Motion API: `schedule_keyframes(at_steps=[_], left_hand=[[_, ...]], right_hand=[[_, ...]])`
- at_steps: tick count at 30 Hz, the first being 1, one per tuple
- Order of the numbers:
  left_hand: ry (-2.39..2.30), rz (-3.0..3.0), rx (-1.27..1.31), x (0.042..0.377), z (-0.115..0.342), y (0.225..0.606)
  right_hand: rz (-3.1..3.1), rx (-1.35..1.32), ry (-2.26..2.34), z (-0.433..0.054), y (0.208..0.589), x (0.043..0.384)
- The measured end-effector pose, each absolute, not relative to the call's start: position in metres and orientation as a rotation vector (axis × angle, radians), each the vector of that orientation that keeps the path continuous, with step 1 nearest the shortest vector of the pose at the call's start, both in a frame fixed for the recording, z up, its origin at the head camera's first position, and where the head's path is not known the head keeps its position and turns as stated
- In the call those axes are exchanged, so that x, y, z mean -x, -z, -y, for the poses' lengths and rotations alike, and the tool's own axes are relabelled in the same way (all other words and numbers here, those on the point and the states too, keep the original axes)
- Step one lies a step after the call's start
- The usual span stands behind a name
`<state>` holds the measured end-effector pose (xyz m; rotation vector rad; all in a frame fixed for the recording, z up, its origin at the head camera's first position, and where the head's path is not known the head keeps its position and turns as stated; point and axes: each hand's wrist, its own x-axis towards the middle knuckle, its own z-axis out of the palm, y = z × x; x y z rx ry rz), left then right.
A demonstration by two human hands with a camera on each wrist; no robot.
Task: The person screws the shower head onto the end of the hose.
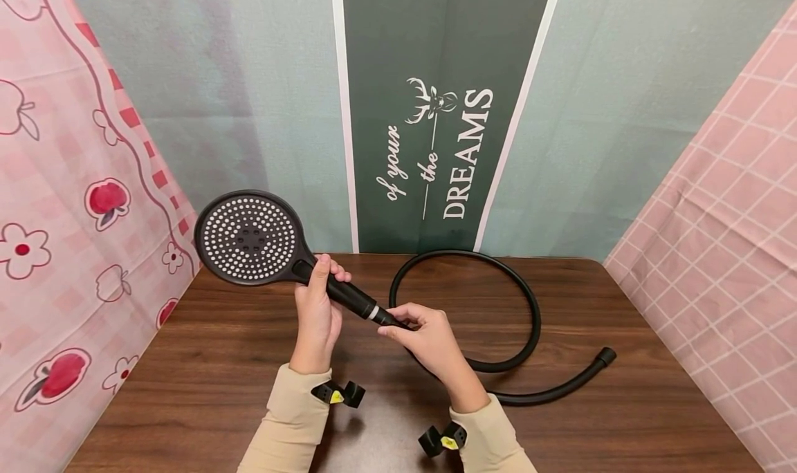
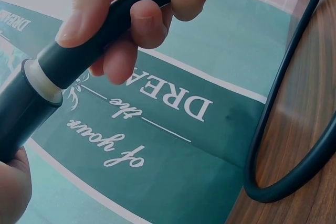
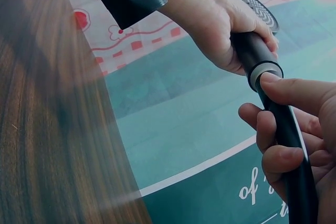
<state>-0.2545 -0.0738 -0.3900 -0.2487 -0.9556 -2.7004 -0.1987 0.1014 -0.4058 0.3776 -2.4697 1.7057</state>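
My left hand (image 1: 320, 307) grips the handle of a black shower head (image 1: 249, 238), whose round, white-dotted spray face is turned toward the head camera. At the handle's lower end a pale ring (image 2: 42, 81) shows at the joint with a black hose (image 1: 529, 279). The fingers and thumb of my right hand (image 1: 429, 335) pinch the hose's end fitting (image 3: 275, 98) just below that ring. In the right wrist view the fitting lines up with the handle. From there the hose loops over the wooden table, and its free end (image 1: 605, 357) lies at the right.
A brown wooden table (image 1: 205, 390) lies beneath the hands. Behind it hangs a green cloth (image 1: 436, 44) with white lettering. Pink patterned cloths stand at the left (image 1: 62, 252) and right (image 1: 735, 217). Small black cameras (image 1: 339, 393) are strapped to both wrists.
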Motion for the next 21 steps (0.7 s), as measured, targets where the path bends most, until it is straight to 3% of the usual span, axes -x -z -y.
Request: schedule_keyframes(at_steps=[21], left_hand=[[2.698,0.953,0.250,0.2543,0.0736,0.3890]], right_hand=[[2.533,-0.429,-1.631,-0.1038,0.4018,0.1983]])
